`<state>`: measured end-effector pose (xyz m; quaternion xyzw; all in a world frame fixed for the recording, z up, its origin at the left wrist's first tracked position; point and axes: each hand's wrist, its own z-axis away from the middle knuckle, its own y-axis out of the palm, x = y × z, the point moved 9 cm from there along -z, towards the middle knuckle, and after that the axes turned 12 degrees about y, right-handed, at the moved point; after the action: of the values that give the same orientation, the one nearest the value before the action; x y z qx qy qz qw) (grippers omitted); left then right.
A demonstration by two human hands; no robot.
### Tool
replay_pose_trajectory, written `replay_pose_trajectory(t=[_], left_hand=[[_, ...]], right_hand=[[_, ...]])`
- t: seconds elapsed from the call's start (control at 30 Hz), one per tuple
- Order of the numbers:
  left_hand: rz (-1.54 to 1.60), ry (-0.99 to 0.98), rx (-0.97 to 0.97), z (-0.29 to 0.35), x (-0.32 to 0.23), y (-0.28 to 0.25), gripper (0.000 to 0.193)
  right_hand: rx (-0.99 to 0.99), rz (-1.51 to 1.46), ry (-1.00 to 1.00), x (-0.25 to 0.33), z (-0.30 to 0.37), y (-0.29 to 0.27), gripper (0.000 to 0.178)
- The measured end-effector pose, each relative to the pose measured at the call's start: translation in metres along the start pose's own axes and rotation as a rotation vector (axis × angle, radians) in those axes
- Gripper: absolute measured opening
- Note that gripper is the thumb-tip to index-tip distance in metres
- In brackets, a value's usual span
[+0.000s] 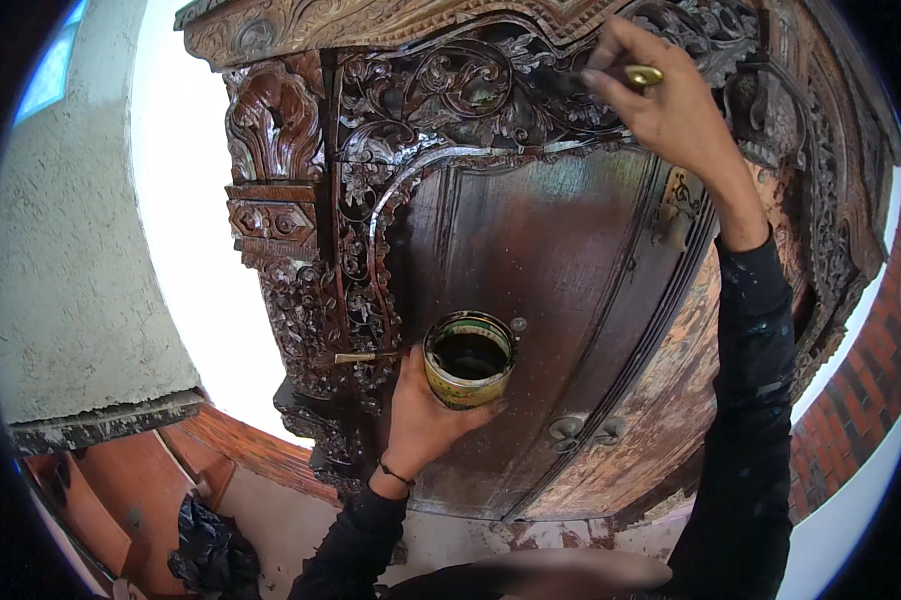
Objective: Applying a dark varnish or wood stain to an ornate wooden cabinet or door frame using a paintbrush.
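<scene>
My right grip (668, 105) is pinched closed on the paintbrush (644, 76), its brassy end sticking out to the right and its dark, blurred tip pointing left over the carved wooden frame (463, 88); whether the tip touches, I cannot tell. The brush's long axis runs roughly crosswise. My left grip (426, 415) is spread as wide as the yellowish tin (441, 385) it clasps, fingers wrapped around its lower side. The tin lies below and left of my right grip, well apart, its open mouth showing dark liquid. Just left of my left grip, a small pale-handled brush (355, 357) rests on the carving. Behind the tin stands a dark panelled door (531, 270); down and left of my left grip sits a black plastic bag (211, 550), below a rough grey wall (81, 260).
</scene>
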<state>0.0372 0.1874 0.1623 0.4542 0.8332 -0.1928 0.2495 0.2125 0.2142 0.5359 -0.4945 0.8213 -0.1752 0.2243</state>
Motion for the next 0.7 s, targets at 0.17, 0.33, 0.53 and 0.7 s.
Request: replay_pose_trajectory(t=[0.17,0.33,0.53,0.7], left_hand=[[0.034,0.002,0.006,0.004,0.002,0.011,0.087],[0.032,-0.013,0.009,0.008,0.001,0.015,0.089],[-0.016,-0.049,-0.002,0.019,0.004,0.002,0.090],[-0.024,-0.076,-0.002,0.028,0.011,-0.006,0.093]], right_hand=[[-0.015,0.355,-0.304,0.040,-0.008,0.041,0.017],[0.045,0.562,-0.317,0.061,-0.017,0.079,0.033],[0.159,0.456,-0.181,0.044,-0.023,0.032,0.025],[0.322,0.412,-0.003,0.019,-0.007,0.024,0.016]])
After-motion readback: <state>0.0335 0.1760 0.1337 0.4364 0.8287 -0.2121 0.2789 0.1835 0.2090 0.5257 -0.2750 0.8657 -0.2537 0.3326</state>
